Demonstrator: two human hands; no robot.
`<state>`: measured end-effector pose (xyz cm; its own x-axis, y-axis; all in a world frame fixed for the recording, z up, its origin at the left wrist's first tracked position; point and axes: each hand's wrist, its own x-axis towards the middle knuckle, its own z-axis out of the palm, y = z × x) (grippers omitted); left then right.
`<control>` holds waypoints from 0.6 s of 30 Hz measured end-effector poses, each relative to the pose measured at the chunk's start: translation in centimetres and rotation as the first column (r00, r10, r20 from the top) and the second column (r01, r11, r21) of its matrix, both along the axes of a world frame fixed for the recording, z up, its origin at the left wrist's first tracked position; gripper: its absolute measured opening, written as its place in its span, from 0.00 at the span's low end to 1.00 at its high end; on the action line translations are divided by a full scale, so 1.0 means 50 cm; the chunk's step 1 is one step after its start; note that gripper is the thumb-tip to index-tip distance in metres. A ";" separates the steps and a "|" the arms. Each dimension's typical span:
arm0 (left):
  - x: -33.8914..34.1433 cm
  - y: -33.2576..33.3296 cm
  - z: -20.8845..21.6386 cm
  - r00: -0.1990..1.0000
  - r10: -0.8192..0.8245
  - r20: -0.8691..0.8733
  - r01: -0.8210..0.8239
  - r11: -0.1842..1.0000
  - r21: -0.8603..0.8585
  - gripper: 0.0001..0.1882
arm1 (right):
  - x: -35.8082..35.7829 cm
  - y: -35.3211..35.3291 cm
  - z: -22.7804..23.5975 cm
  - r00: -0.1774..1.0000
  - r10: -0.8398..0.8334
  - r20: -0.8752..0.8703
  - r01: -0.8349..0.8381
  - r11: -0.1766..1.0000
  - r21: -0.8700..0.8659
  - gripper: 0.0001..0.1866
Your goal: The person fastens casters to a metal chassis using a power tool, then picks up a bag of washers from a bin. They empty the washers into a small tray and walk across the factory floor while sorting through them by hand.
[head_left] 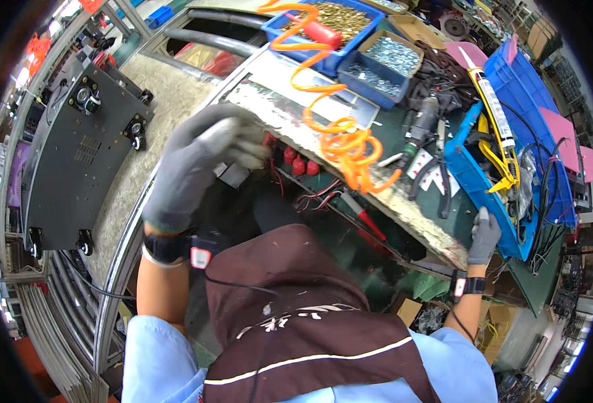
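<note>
My left hand (199,158), in a grey glove, is raised over the near edge of the workbench (410,225). Its fingers are bent and a little apart, slightly smeared, with nothing visible in them. Just below is a small grey block (232,174), and red round-topped parts (300,162) sit under the bench edge. My right hand (484,236), also gloved, rests at the bench's right front, fingers loosely spread beside a blue tray (488,195). In that tray lies a yellow caulking gun (494,131) with a white tube. Dark-handled pliers (434,181) and a power driver (420,124) lie nearby.
An orange coiled air hose (350,144) hangs over the bench, by a red cylindrical handle (318,32). Blue bins hold brass-coloured (340,20) and silver small parts (390,55). At left stands a dark panel on casters (85,158). A red-handled tool (363,216) lies beneath the bench edge.
</note>
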<state>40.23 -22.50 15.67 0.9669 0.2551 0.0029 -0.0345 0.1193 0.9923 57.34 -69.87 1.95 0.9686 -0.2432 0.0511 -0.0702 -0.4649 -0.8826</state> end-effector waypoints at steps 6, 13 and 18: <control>-0.181 0.267 -0.174 0.768 0.623 0.152 -0.519 0.466 0.717 0.10 | -0.200 0.173 0.040 0.846 0.290 0.447 0.087 0.753 -0.652 0.15; -0.212 0.340 -0.256 0.922 0.381 -0.077 -0.078 0.376 0.924 0.19 | -0.383 0.498 -0.129 0.729 0.562 -0.392 -0.685 0.594 -0.422 0.15; -0.218 0.343 -0.255 0.929 0.271 -0.250 0.143 0.360 0.922 0.25 | -0.442 0.717 -0.288 0.573 0.563 -0.595 -0.689 0.725 0.023 0.16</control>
